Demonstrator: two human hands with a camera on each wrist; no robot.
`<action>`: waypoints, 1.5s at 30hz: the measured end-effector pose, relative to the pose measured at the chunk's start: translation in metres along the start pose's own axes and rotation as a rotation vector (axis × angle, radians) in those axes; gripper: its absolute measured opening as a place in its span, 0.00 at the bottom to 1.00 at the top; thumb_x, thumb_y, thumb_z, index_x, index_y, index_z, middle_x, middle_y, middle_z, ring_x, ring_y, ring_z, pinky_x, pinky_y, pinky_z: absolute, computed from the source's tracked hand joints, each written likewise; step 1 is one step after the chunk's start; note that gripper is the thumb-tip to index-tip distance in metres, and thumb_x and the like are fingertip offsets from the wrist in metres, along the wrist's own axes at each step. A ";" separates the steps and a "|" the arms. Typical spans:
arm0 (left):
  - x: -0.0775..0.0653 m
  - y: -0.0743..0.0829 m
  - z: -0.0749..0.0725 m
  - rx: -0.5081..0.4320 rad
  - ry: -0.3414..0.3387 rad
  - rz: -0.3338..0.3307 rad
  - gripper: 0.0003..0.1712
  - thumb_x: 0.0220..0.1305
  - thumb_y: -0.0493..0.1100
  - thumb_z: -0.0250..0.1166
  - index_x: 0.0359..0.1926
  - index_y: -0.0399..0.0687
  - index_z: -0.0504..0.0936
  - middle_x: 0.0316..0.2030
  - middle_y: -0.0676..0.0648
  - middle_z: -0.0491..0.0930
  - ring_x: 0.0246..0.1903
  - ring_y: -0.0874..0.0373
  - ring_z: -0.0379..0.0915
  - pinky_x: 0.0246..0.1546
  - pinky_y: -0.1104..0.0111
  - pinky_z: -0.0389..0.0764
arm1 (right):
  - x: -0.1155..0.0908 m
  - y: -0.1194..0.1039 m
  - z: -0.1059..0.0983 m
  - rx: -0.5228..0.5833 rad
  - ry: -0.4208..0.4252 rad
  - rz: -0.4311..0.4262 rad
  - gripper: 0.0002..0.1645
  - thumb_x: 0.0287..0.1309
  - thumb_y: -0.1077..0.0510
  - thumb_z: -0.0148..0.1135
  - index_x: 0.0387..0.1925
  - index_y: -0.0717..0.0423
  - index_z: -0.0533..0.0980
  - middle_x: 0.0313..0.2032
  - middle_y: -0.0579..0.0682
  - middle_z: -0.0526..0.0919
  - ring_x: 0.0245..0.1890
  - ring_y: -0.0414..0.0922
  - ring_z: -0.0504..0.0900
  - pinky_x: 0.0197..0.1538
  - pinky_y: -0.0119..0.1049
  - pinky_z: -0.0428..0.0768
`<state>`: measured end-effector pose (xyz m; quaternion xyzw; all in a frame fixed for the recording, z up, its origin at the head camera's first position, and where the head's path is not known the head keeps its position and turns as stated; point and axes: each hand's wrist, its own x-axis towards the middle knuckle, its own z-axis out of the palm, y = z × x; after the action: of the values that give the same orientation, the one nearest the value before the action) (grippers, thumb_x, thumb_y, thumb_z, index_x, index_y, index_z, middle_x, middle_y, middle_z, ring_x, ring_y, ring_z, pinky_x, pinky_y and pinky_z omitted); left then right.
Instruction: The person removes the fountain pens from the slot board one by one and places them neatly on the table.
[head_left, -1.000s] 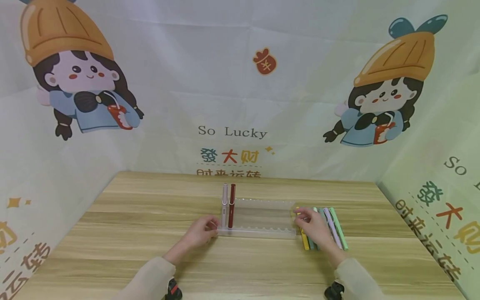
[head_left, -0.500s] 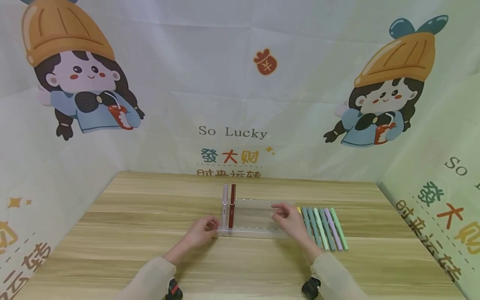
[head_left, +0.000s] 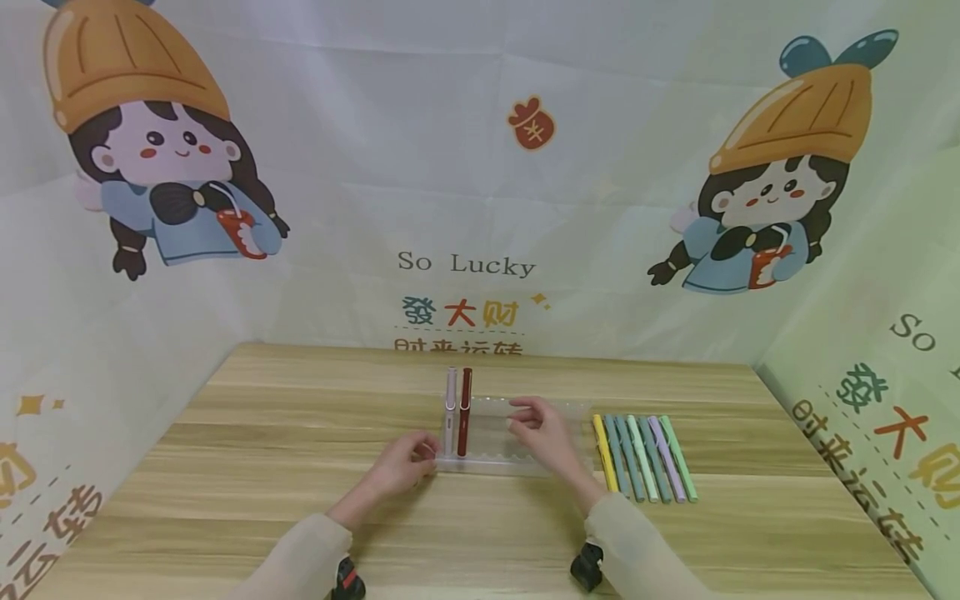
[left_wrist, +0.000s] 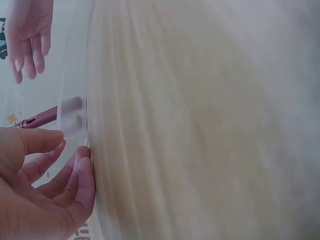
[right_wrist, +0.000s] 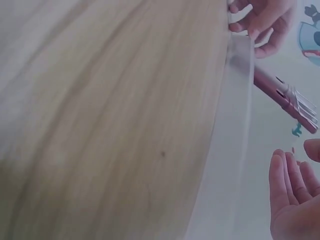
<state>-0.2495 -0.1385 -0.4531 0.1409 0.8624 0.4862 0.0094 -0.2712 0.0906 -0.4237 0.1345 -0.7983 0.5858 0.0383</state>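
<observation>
A clear pen rack [head_left: 525,467] with a notched front edge stands on the table. At its left end, a pale lilac pen [head_left: 450,417] and a dark red pen [head_left: 465,417] lean upright side by side. My left hand [head_left: 408,460] holds the rack's left end with curved fingers; in the left wrist view its fingertips [left_wrist: 86,160] are right at the rack's corner. My right hand [head_left: 543,433] hovers over the middle of the rack, nothing in it. The right wrist view shows its fingers [right_wrist: 280,175] loosely extended, thumb apart.
Right of the rack lies a row of several pens: a yellow pen [head_left: 605,454] nearest, then teal, pale green and purple ones, and a green pen [head_left: 678,458] at the far end. A printed cloth backdrop [head_left: 637,333] rises behind the wooden table [head_left: 262,417].
My right hand has moved left, from over the yellow pen to the middle of the rack, uncovering the row of pens. My left hand stays at the rack's left end.
</observation>
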 end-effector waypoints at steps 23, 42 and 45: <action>-0.001 0.004 -0.001 -0.012 0.001 -0.023 0.07 0.52 0.27 0.58 0.35 0.34 0.73 0.27 0.43 0.73 0.23 0.55 0.69 0.18 0.67 0.73 | 0.006 -0.014 0.044 0.058 -0.036 -0.138 0.26 0.45 0.76 0.54 0.50 0.72 0.63 0.34 0.68 0.76 0.34 0.57 0.77 0.38 0.40 0.77; 0.001 0.001 0.000 0.002 0.000 -0.016 0.07 0.53 0.27 0.57 0.35 0.33 0.73 0.28 0.42 0.74 0.24 0.55 0.70 0.18 0.68 0.73 | 0.022 0.005 0.064 0.012 0.013 -0.106 0.26 0.45 0.74 0.56 0.50 0.64 0.65 0.31 0.60 0.78 0.31 0.51 0.79 0.35 0.34 0.77; 0.001 0.001 0.000 -0.004 -0.003 -0.010 0.07 0.52 0.26 0.57 0.35 0.33 0.73 0.28 0.42 0.74 0.24 0.55 0.70 0.18 0.68 0.73 | 0.021 0.004 0.064 0.002 0.025 -0.105 0.26 0.45 0.75 0.56 0.49 0.64 0.65 0.29 0.59 0.79 0.30 0.51 0.78 0.35 0.34 0.77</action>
<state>-0.2503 -0.1377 -0.4526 0.1374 0.8619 0.4879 0.0132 -0.2859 0.0274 -0.4428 0.1689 -0.7890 0.5854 0.0790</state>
